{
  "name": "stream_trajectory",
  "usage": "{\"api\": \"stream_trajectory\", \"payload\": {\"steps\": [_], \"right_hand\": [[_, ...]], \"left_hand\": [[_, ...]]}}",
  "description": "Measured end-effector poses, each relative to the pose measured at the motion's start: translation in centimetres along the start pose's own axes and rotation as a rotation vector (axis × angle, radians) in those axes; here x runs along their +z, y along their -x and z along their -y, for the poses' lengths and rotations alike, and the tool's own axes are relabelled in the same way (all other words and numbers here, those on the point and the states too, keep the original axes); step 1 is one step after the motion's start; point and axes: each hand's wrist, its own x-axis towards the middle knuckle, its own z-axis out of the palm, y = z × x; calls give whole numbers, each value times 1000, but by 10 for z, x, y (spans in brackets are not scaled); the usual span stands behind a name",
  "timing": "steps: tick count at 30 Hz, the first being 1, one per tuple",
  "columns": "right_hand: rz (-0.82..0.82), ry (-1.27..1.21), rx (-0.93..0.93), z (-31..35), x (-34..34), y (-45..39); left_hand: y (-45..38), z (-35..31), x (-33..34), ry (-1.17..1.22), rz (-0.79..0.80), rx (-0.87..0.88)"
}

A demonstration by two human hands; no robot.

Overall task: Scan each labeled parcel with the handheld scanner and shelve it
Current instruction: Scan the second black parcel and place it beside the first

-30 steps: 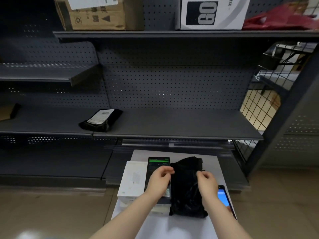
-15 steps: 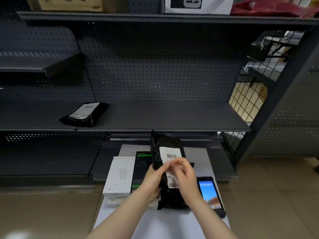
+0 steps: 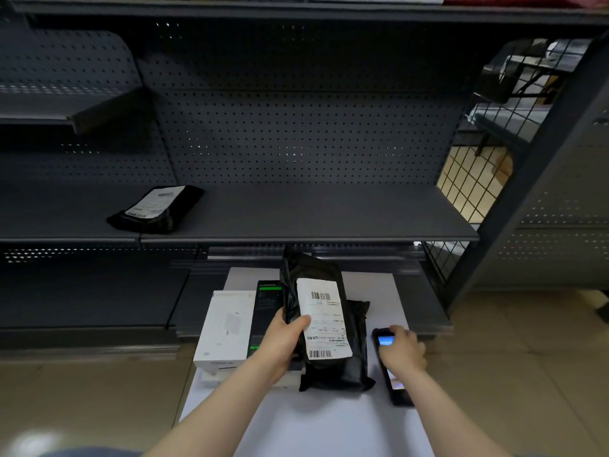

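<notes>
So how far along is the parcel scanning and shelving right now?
One labeled black poly-bag parcel already lies on the grey metal shelf. The left hand holds a second black labeled parcel label-up while the right hand reaches onto the black handheld scanner, not yet lifted. Left: scanning it, shelving it, then the white box and dark box.

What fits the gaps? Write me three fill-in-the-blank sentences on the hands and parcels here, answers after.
1. The left hand holds the black parcel with its white ____ facing up.
2. The right hand rests on the handheld ____.
3. Another parcel lies on the ____.

Answers: label; scanner; shelf
</notes>
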Motion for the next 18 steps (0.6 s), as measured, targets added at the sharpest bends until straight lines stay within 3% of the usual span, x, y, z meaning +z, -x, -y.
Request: {"api": "stream_trajectory", "payload": {"steps": [5, 18], "right_hand": [[192, 219, 138, -28, 5, 2], [194, 83, 178, -3, -33, 9]], "left_hand": [[2, 1, -7, -10, 29, 5], [1, -21, -11, -72, 14, 51]]}}
